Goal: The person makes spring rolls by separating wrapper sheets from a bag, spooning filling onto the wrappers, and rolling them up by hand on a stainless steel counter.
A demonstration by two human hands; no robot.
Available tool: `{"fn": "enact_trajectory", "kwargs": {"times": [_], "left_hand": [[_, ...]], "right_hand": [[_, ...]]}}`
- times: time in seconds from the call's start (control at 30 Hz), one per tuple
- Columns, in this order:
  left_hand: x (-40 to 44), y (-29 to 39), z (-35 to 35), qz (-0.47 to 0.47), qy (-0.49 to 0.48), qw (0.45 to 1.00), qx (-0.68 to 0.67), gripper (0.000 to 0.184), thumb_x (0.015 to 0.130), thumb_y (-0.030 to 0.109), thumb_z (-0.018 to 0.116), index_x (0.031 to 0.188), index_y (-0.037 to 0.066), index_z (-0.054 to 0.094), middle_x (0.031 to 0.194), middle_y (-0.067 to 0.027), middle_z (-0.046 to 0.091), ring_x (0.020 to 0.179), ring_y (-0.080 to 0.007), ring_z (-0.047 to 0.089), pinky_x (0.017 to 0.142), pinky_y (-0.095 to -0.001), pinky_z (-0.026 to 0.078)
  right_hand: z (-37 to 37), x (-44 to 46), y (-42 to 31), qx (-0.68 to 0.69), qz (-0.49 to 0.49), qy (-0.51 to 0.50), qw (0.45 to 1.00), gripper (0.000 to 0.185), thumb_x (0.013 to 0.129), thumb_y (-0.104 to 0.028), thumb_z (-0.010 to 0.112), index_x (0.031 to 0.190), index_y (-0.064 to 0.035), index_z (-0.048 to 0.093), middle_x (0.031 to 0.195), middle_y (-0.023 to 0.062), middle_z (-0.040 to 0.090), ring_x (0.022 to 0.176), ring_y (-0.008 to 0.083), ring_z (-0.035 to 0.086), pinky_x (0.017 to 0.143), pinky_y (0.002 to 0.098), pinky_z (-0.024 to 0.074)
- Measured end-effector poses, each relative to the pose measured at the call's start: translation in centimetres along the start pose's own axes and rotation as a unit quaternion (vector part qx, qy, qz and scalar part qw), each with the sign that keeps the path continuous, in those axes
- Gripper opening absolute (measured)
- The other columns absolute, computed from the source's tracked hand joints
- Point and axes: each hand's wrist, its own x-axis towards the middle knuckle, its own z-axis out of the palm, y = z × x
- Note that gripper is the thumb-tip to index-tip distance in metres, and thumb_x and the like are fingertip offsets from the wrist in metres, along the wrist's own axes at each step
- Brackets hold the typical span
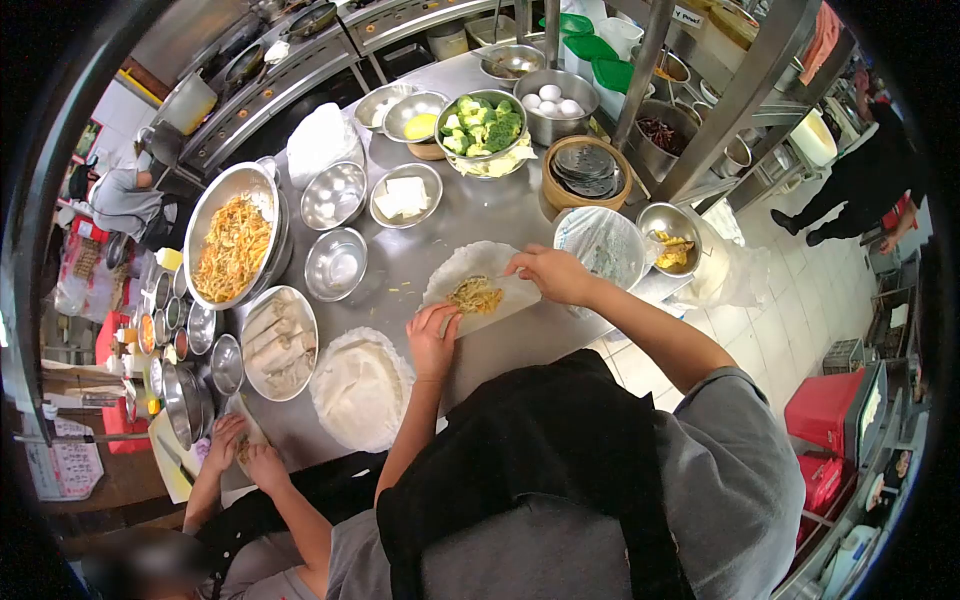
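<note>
A thin round spring roll wrapper (442,274) lies on the steel table, with a heap of shredded vegetable filling (475,296) near its middle. My left hand (433,338) is at the near left edge of the wrapper, its curled fingers gripping the edge close to the filling. With thumb and fingers closed, my right hand (552,274) pinches the wrapper's right side. A stack of wrappers (362,390) sits to the left of my left forearm. Beyond it, a metal tray (316,362) holds several finished rolls (279,345).
A large bowl of shredded filling (237,245) stands at left, with small metal bowls (336,264) beside it. Broccoli (484,124), eggs (551,101) and a bamboo steamer (585,172) are at the back. A co-worker's hands (247,455) handle a wrapper at lower left.
</note>
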Motion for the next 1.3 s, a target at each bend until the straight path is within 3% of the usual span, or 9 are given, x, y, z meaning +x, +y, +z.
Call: {"fn": "enact_trajectory", "kwargs": {"times": [0.17, 0.37, 0.57, 0.77, 0.97, 1.07, 1.17, 1.3], "left_hand": [[0.2, -0.5, 0.6, 0.009, 0.006, 1.0, 0.021, 0.012, 0.082, 0.019, 0.078, 0.093, 0.015, 0.073, 0.103, 0.0028, 0.071, 0.103, -0.0207, 0.062, 0.094, -0.0387, 0.041], [1.3, 0.9, -0.8, -0.018, -0.013, 1.0, -0.008, 0.013, 0.081, 0.021, 0.078, 0.091, 0.016, 0.073, 0.11, 0.0031, 0.069, 0.107, -0.0212, 0.06, 0.098, -0.0411, 0.039], [2.0, 0.1, 0.0, 0.055, -0.038, 0.998, -0.004, 0.012, 0.08, 0.021, 0.08, 0.088, 0.019, 0.072, 0.11, 0.0028, 0.068, 0.109, -0.0224, 0.06, 0.1, -0.044, 0.036], [1.5, -0.8, 0.4, 0.03, -0.018, 0.998, 0.056, 0.022, 0.076, 0.032, 0.082, 0.086, 0.018, 0.069, 0.107, 0.0048, 0.068, 0.109, -0.0209, 0.059, 0.106, -0.0472, 0.033], [2.2, 0.4, 0.3, 0.01, -0.097, 0.993, 0.06, 0.061, 0.07, 0.048, 0.083, 0.12, 0.016, 0.065, 0.124, -0.0006, 0.061, 0.121, -0.024, 0.052, 0.111, -0.0526, 0.027], [2.6, 0.5, 0.6, 0.012, -0.124, 0.99, 0.063, 0.07, 0.068, 0.053, 0.083, 0.123, 0.015, 0.064, 0.131, -0.0055, 0.056, 0.128, -0.0244, 0.048, 0.113, -0.0523, 0.024], [3.3, 0.9, 0.6, 0.001, -0.134, 0.989, 0.059, 0.07, 0.069, 0.051, 0.083, 0.124, 0.014, 0.064, 0.126, -0.0058, 0.057, 0.129, -0.0261, 0.047, 0.115, -0.0534, 0.021], [4.3, 0.5, 0.4, 0.012, -0.217, 0.975, 0.035, 0.072, 0.067, 0.051, 0.084, 0.127, 0.016, 0.064, 0.125, -0.0073, 0.056, 0.13, -0.0269, 0.045, 0.115, -0.0567, 0.019]], "right_hand": [[-0.5, -1.4, -1.4, 0.001, 0.032, 0.016, 0.999, 0.024, 0.091, -0.009, 0.062, 0.112, -0.0174, 0.065, 0.11, 0.014, 0.063, 0.097, 0.0353, 0.066, 0.08, 0.0452, 0.0525], [-1.4, -2.4, -1.4, 0.015, 0.041, 0.051, 0.998, 0.021, 0.09, -0.009, 0.061, 0.108, -0.0174, 0.067, 0.101, 0.0107, 0.063, 0.093, 0.034, 0.066, 0.077, 0.0455, 0.0524], [-3.3, -3.6, -3.4, -0.056, 0.07, 0.003, 0.996, 0.018, 0.091, -0.011, 0.06, 0.106, -0.0167, 0.069, 0.099, 0.0091, 0.064, 0.092, 0.0325, 0.067, 0.077, 0.0452, 0.0527], [-2.8, -3.0, -3.4, -0.035, 0.089, 0.058, 0.994, 0.016, 0.091, -0.011, 0.061, 0.104, -0.0157, 0.069, 0.098, 0.0099, 0.062, 0.092, 0.0329, 0.067, 0.077, 0.0464, 0.0531], [-0.9, -1.5, -2.6, -0.04, 0.112, 0.098, 0.988, 0.016, 0.091, -0.012, 0.061, 0.104, -0.0157, 0.07, 0.097, 0.0111, 0.063, 0.093, 0.033, 0.067, 0.078, 0.0463, 0.0533], [-1.8, -2.2, -2.8, -0.049, 0.094, 0.075, 0.991, 0.016, 0.092, -0.014, 0.06, 0.103, -0.0153, 0.071, 0.097, 0.0117, 0.064, 0.092, 0.0337, 0.067, 0.078, 0.0464, 0.0531], [-3.8, -2.1, -3.5, -0.036, 0.104, 0.082, 0.991, 0.016, 0.091, -0.017, 0.061, 0.102, -0.0144, 0.072, 0.098, 0.0125, 0.065, 0.092, 0.0344, 0.066, 0.079, 0.0461, 0.0529], [-5.9, 1.3, -5.1, -0.008, 0.08, 0.095, 0.992, 0.017, 0.091, -0.02, 0.063, 0.104, -0.0144, 0.073, 0.1, 0.014, 0.067, 0.093, 0.0352, 0.067, 0.081, 0.0456, 0.0528]]}}
